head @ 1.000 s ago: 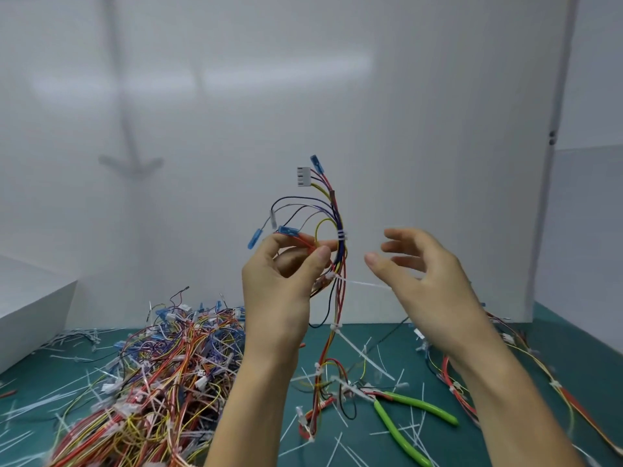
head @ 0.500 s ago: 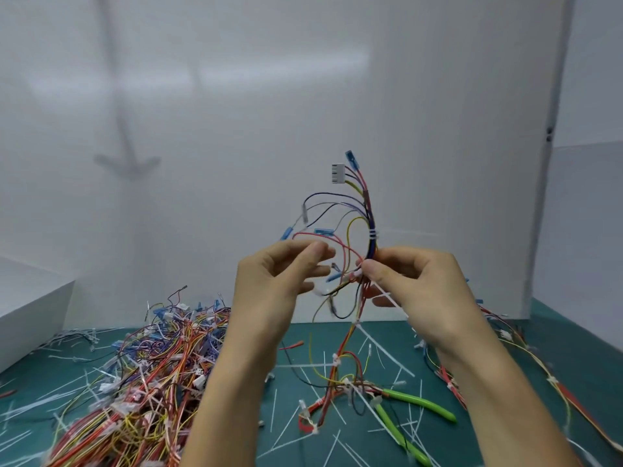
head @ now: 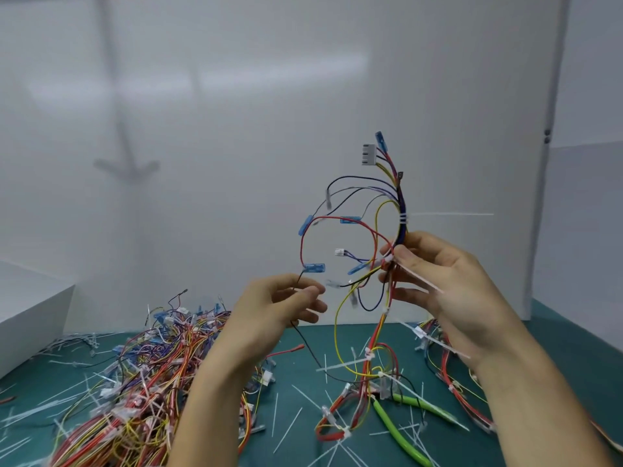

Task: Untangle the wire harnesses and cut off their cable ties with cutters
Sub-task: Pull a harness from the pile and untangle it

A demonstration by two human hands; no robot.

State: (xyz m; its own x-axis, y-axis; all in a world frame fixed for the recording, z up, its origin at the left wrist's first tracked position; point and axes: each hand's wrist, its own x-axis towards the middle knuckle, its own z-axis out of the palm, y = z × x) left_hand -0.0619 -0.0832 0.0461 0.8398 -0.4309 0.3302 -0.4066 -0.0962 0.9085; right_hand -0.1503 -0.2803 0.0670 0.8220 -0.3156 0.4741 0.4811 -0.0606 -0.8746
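Note:
A wire harness of coloured wires with blue terminals and a white connector is held up above the table. My right hand grips its bundle just below a white cable tie, whose long tail sticks out to the right. My left hand pinches a thin black wire of the same harness lower left. The harness's lower end trails down onto the green mat, over the green-handled cutters, which lie untouched.
A big tangled pile of harnesses covers the mat's left side. More harnesses lie at the right behind my right forearm. Cut tie tails litter the green mat. A white box stands at the left; white walls enclose the back.
My right hand closed on the bundle and carried it right. My left hand let go of the bundle, dropped lower left and now pinches a black wire, spreading the loops apart.

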